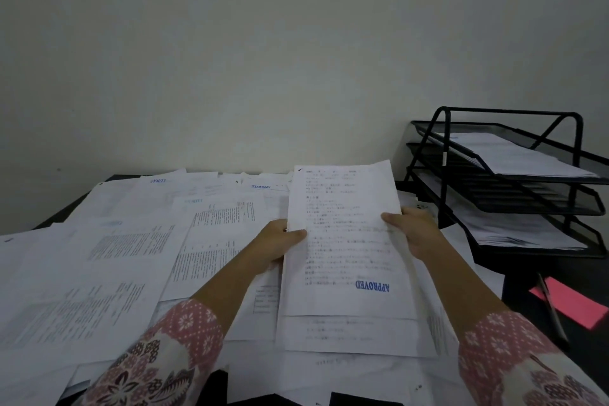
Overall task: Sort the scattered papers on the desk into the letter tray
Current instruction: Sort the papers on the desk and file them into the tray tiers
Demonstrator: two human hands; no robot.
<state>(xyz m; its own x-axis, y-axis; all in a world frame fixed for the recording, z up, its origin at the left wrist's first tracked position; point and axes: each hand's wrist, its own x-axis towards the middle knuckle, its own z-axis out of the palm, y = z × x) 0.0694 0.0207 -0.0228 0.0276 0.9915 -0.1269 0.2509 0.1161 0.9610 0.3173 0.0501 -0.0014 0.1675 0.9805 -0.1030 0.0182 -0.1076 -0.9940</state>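
Grasping a thin sheaf (346, 241) of printed sheets with both hands: left hand (276, 242) pinching the left edge, thumb on the face; right hand (413, 231) pinching the right edge likewise. Held clear of the scattered papers (115, 257), tilted up toward the wall, near the letter tray (527, 194) and to its left. Stamped APPROVED in blue near the lower edge, upside down to the viewer.

Judged as the step in hand: squaring the sheaf and carrying it to a tier. Recommended: tap the lower edges level first, with a second sheet sticking out below the top one. Keep both thumbs pressed down to prevent fanning. Swing right and feed a short edge in flat, clear of the wire frame, to avoid snagged corners. Cannot tell the proper tier for stamped sheets.

Materials: thin white office paper, limp, bowed slightly at the upper end. Tray of black wire mesh, three slanted tiers in a tubular frame; sheets lying in the top and bottom tiers, bare mesh showing in the middle. Dark, matte counter (520, 278). Pink note (580, 306) and a pen (552, 306) lying near the tray's foot.
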